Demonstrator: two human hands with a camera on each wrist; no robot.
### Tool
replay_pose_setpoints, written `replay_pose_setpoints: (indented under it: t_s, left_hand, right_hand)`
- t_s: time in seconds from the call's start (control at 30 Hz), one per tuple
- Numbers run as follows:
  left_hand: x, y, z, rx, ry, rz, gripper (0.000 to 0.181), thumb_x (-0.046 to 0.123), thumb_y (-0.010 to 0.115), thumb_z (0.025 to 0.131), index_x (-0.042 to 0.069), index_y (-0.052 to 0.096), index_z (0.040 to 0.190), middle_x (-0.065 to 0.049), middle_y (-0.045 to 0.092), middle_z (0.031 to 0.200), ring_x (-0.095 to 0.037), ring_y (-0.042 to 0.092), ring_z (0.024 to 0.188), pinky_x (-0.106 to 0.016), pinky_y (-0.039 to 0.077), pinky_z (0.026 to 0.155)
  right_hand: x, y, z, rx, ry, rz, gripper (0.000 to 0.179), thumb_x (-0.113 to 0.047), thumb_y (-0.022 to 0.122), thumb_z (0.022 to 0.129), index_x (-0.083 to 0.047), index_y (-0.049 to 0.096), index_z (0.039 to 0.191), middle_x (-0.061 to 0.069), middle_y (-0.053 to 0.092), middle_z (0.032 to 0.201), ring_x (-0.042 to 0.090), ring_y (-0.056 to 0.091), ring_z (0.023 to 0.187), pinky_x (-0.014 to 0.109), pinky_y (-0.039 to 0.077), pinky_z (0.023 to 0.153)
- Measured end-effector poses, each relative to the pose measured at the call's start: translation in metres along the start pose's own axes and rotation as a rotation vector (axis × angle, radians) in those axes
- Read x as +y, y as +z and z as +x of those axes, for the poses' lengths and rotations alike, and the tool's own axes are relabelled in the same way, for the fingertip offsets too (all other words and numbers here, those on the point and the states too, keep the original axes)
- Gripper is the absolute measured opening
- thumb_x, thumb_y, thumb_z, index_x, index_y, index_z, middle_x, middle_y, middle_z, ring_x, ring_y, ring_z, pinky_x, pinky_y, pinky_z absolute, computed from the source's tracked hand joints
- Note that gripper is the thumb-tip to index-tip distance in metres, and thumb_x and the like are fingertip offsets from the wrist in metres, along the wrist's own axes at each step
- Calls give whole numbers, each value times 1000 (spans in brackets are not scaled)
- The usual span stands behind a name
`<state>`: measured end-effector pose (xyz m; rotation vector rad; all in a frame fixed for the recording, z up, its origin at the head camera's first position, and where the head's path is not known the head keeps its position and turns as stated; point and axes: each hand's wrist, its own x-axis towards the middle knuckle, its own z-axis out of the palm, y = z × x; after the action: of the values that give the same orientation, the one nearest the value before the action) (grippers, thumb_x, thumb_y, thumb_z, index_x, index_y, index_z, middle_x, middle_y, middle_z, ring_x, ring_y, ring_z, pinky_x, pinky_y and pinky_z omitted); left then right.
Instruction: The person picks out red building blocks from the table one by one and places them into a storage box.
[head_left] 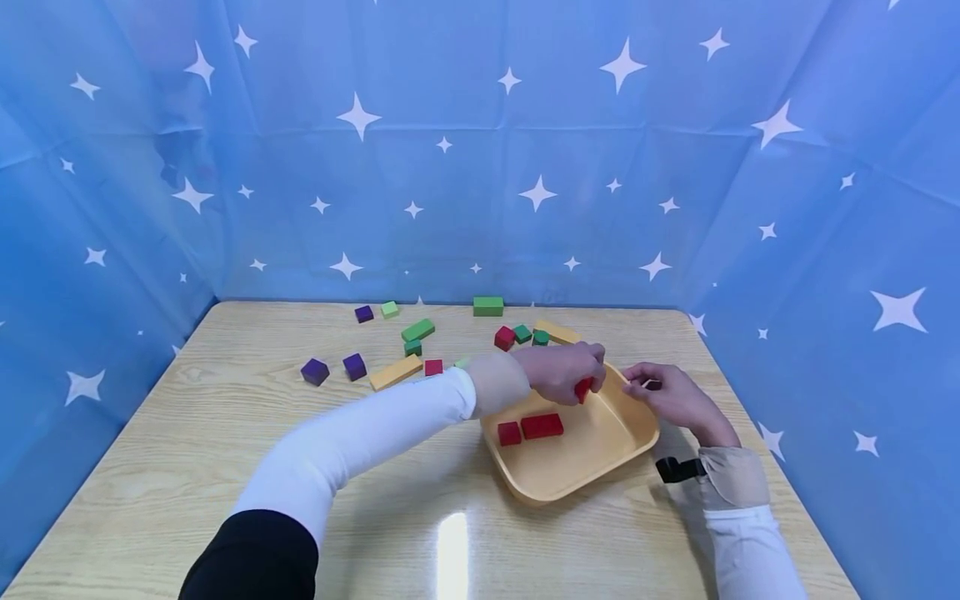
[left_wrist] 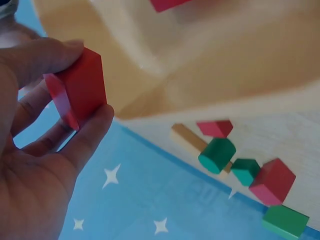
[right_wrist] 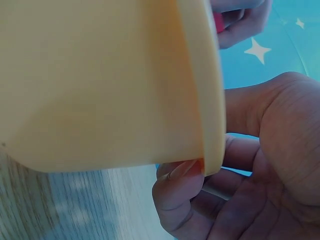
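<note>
My left hand (head_left: 561, 372) reaches across and pinches a red block (left_wrist: 86, 90) between thumb and fingers, above the far side of a tan plastic tub (head_left: 592, 462). The tub's far right corner is where my right hand (head_left: 675, 396) grips the rim, with the thumb and curled fingers on either side of it (right_wrist: 214, 100). Inside the tub lie a small red cube (head_left: 509, 433) and a longer red block (head_left: 542, 426), end to end near the left wall.
Behind the tub are a tan bar (head_left: 557, 331), two dark green pieces, a red cube (head_left: 505, 337) and a green block (head_left: 488, 306). Left of these lie purple cubes (head_left: 315, 372), another tan bar (head_left: 396, 372) and green blocks (head_left: 417, 330). A star-patterned blue cloth (head_left: 450, 167) surrounds the wooden table.
</note>
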<state>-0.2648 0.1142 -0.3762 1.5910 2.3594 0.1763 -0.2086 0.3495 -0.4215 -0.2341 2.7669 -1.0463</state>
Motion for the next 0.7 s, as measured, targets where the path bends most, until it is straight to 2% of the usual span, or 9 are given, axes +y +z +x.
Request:
replay_pose_setpoints:
  t_s: [0.13, 0.37, 0.63, 0.7]
  left_hand:
    - [0, 9, 7, -43, 4, 51, 22, 18, 75, 92, 11, 74, 113, -2, 54, 116, -11, 54, 99, -16, 49, 81]
    - [0, 18, 16, -106, -56, 56, 23, 19, 79, 90, 16, 72, 112, 1, 53, 115, -9, 55, 98, -16, 50, 79]
    - [0, 33, 26, -137, -16, 138, 20, 21, 82, 87, 17, 74, 105, 1, 54, 112, -10, 53, 99, -16, 47, 79]
    - [1, 36, 28, -148, -28, 134, 19, 21, 83, 87, 19, 74, 103, 2, 53, 110, -9, 53, 99, -16, 47, 79]
  right_hand:
    - [0, 0, 1, -1, -1, -4, 26, -18, 63, 101, 0, 68, 120, 14, 68, 105, 21, 61, 93, 25, 51, 71]
    - [2, 0, 3, 1, -11, -6, 26, -16, 62, 101, 1, 67, 120, 14, 69, 104, 21, 63, 92, 24, 51, 72]
    - [3, 0, 3, 5, -15, -1, 25, -16, 62, 101, 0, 68, 119, 14, 69, 103, 20, 63, 91, 24, 52, 71]
    - [3, 0, 2, 10, -16, -6, 25, -16, 62, 101, 0, 68, 119, 14, 69, 102, 19, 63, 91, 24, 52, 71]
